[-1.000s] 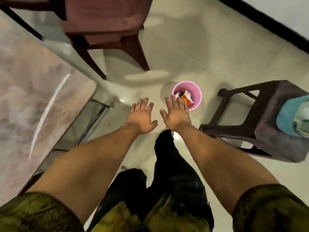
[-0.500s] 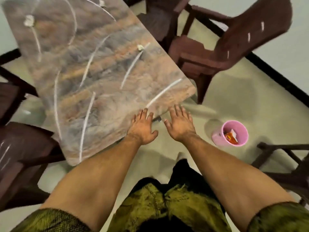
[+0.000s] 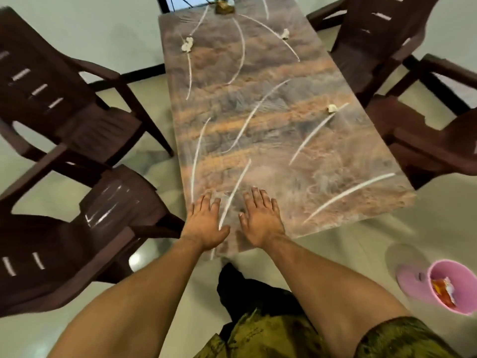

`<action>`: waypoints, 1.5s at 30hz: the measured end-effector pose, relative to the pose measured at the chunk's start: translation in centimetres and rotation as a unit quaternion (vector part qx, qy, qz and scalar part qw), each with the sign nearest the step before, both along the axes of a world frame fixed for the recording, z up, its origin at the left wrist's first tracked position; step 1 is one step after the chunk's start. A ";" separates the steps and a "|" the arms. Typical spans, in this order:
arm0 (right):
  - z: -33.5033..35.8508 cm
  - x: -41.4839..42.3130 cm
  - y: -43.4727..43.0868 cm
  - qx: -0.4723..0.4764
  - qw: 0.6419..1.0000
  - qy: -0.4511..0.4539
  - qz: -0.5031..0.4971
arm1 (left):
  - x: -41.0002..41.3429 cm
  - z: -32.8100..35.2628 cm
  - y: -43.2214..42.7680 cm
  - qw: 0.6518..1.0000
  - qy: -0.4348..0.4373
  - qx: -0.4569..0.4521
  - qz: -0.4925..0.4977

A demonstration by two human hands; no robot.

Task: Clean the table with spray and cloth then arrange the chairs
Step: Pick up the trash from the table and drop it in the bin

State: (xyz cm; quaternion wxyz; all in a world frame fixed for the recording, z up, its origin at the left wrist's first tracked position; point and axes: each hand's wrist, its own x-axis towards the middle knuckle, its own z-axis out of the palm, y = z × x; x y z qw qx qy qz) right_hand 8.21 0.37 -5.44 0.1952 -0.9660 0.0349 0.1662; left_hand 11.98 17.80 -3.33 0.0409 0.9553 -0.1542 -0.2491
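Observation:
A long table (image 3: 271, 120) with a brown patterned top runs away from me. Crumpled white scraps lie on it, one (image 3: 187, 45) at the far left, one (image 3: 284, 34) at the far right and one (image 3: 332, 108) mid right. A brown lump (image 3: 224, 8) sits at the far end. My left hand (image 3: 205, 223) and my right hand (image 3: 260, 218) hover flat, palms down, fingers straight, over the near end, holding nothing. Dark brown plastic chairs stand on both sides, two on the left (image 3: 64, 104) (image 3: 77, 244) and two on the right (image 3: 374, 47) (image 3: 433, 140). No spray bottle or cloth is in view.
A small pink bin (image 3: 451, 288) with wrappers inside stands on the pale tiled floor at the lower right. Chairs crowd both long sides of the table. My dark trousers and patterned green shirt fill the bottom of the view.
The view has swung left from the pink bin and a stool to the table. The table now lies straight ahead. Both hands stay flat and empty.

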 end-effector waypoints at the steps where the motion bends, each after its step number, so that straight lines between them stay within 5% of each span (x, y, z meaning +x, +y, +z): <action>1: -0.3 0.7 0.9 -0.002 1.000 0.001 0.004 | 0.7 -0.3 0.9 1.000 0.003 0.010 -0.007; 29: 2.2 21.6 9.3 -0.024 0.957 0.034 -0.286 | 29.3 -0.1 3.1 0.952 0.023 -0.032 -0.302; 45: 5.0 27.0 4.7 -0.066 0.918 0.004 -0.392 | 36.6 3.5 -5.8 0.897 -0.026 -0.083 -0.434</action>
